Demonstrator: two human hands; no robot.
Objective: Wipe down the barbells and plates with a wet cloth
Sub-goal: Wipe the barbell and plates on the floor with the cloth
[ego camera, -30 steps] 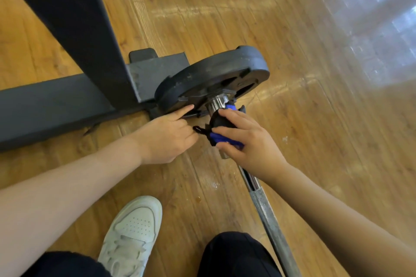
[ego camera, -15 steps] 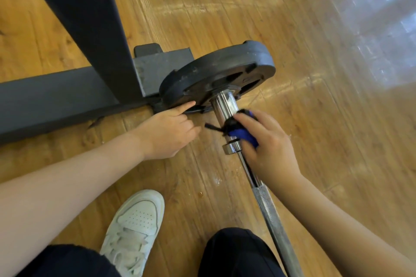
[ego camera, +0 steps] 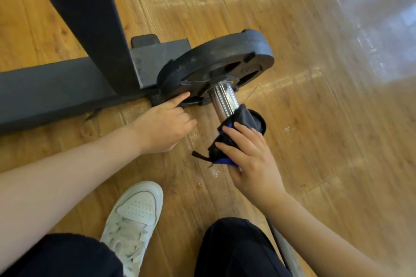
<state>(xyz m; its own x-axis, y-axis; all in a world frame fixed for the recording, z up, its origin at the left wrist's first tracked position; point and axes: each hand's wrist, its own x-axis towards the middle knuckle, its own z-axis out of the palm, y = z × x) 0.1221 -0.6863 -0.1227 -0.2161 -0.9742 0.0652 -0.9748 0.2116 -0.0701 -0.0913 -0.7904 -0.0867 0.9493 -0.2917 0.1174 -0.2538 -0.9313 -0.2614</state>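
Right hand (ego camera: 249, 159): fingers curled round a dark cloth (ego camera: 234, 139) with blue showing in its folds, the cloth bunched over the near end of the barbell sleeve (ego camera: 224, 99). A thin dark tail of the cloth sticks out to the left, clear of the floor as far as one can tell.

Left hand (ego camera: 164, 126): loosely fisted, holding nothing, forefinger stretched out with its tip on the lower edge of the weight plate (ego camera: 216, 63); the remaining fingers are curled under (whether the knuckles rest on the floor cannot be told).

Barbell sleeve: bright chrome, running from the plate's centre down towards the right hand; the stretch between plate and cloth is bare and shiny. The bar's thinner grey shaft (ego camera: 284, 252) shows again at the bottom, beside the right forearm.

Weight plate: black, round, scuffed with pale marks, standing tilted on the bar, its face with cut-out grips turned toward the viewer. Its far side sits against the rack frame (ego camera: 67, 83).

Rack frame: dark grey steel, one beam lying along the wooden floor (ego camera: 315, 119), one upright rising out of the top of the view.

Below: a white trainer (ego camera: 135, 216) flat on the floor, dark trouser knees either side of it.
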